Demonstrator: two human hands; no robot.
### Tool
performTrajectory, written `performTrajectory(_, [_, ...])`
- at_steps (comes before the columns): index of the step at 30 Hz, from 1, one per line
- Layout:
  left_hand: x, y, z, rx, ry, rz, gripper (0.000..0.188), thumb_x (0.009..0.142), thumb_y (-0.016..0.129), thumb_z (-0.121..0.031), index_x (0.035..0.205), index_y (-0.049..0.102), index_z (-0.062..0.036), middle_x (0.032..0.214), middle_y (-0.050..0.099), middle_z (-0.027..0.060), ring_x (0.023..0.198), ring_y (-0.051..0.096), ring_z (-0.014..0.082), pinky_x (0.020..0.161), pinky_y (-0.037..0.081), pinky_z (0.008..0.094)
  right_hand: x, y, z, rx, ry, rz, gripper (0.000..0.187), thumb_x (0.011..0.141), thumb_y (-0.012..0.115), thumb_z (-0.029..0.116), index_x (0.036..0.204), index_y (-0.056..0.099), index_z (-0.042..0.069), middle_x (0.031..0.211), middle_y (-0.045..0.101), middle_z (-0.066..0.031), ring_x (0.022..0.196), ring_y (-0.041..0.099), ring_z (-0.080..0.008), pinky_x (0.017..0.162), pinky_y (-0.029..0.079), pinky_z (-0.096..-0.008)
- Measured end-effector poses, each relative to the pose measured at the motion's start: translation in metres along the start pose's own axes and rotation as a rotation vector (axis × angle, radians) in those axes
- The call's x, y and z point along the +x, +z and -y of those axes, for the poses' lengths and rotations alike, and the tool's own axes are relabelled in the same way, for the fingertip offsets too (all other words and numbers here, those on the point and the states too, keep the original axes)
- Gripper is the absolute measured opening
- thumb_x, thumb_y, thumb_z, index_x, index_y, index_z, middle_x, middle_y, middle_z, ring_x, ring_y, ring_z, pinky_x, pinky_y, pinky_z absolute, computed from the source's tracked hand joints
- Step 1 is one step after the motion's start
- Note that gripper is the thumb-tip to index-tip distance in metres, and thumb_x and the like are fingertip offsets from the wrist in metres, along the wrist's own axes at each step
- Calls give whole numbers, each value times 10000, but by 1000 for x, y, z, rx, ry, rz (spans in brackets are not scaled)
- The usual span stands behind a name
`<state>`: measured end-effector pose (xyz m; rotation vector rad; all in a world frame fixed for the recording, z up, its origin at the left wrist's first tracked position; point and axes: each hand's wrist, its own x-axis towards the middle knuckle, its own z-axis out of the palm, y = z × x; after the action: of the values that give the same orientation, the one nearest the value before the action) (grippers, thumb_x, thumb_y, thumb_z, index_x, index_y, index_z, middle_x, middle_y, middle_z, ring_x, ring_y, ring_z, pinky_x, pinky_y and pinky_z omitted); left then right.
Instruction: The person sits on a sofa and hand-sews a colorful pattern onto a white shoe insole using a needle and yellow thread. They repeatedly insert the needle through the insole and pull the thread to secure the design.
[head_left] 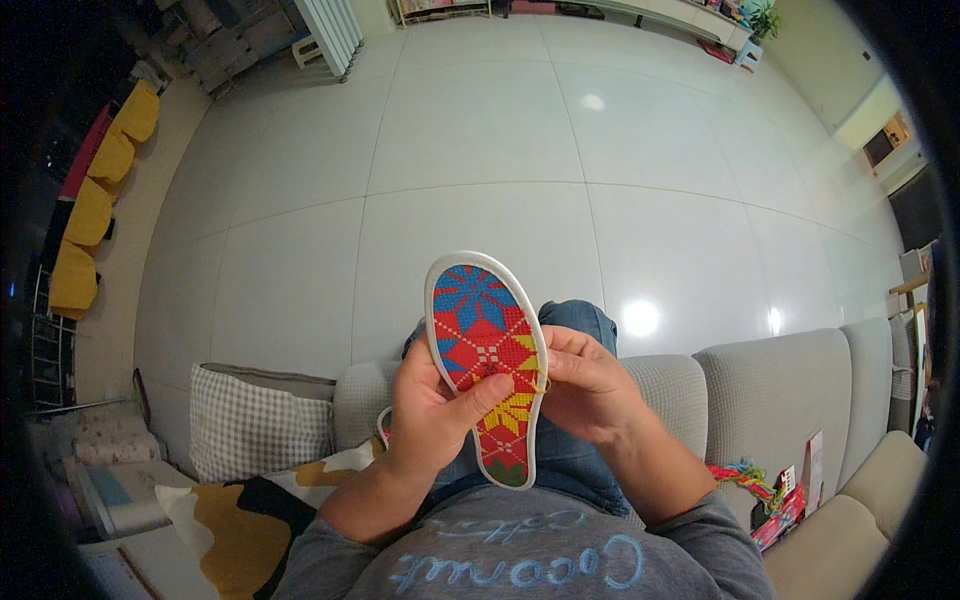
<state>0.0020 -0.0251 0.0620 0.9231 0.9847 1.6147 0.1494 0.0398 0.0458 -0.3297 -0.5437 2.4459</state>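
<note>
An embroidered shoe insole [487, 335] with a white rim stands tilted above my lap, its long side running away from me. Blue, red, yellow and green stitches cover its face. My left hand [432, 402] grips its left edge, thumb pressed flat on the stitched face and the other fingers behind. At the right edge my right hand [592, 385] is closed, thumb and forefinger at the rim; its remaining fingers are hidden. A bit of yellow thread [543, 387] loops over the rim just below that thumb. No needle can be made out.
A second white-rimmed piece [384, 426] peeks out left of my left wrist. Bundles of coloured thread [745, 480] lie on the grey sofa [775, 385] to my right. Cushions [258, 425] are at my left. Pale floor tiles [470, 130] stretch ahead, with yellow-covered chairs [88, 215] far left.
</note>
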Motion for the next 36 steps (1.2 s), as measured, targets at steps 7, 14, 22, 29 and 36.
performTrajectory(7, [6, -9, 14, -197, -147, -2, 386, 815, 645, -10, 1150, 454, -20, 1072, 600, 94, 975, 588, 158, 844, 490, 300, 6, -8, -20, 92, -227, -126, 94, 878, 586, 151, 894, 571, 60, 960, 592, -49, 940, 552, -176, 865, 418, -345])
performTrajectory(14, [9, -6, 12, -295, -138, -14, 386, 821, 622, 21, 1162, 449, -32, 1089, 591, 81, 994, 573, 163, 876, 468, 310, 8, -13, -8, 159, -267, -314, 116, 854, 623, 181, 820, 570, 85, 919, 598, -40, 996, 553, -205, 903, 416, -377])
performTrajectory(22, [8, -5, 12, -248, -128, 1, 384, 819, 629, 11, 1157, 452, -32, 1075, 595, 77, 983, 578, 161, 873, 464, 301, -4, 1, -11, 90, -103, -163, 155, 849, 634, 149, 962, 609, 46, 925, 632, -53, 867, 573, -150, 840, 430, -308])
performTrajectory(29, [9, -6, 13, -223, -99, 50, 388, 816, 630, 12, 1158, 449, -24, 1074, 599, 83, 989, 579, 162, 883, 465, 304, -4, 14, -18, 101, -309, -143, 92, 870, 598, 129, 885, 554, 50, 893, 596, -61, 893, 558, -170, 826, 432, -315])
performTrajectory(36, [6, -7, 8, -246, -109, 99, 399, 817, 619, 24, 1172, 442, -18, 1063, 604, 97, 977, 594, 166, 871, 485, 315, 12, -22, -6, 247, -273, -198, 108, 857, 610, 166, 844, 577, 64, 925, 605, -89, 962, 564, -232, 977, 407, -419])
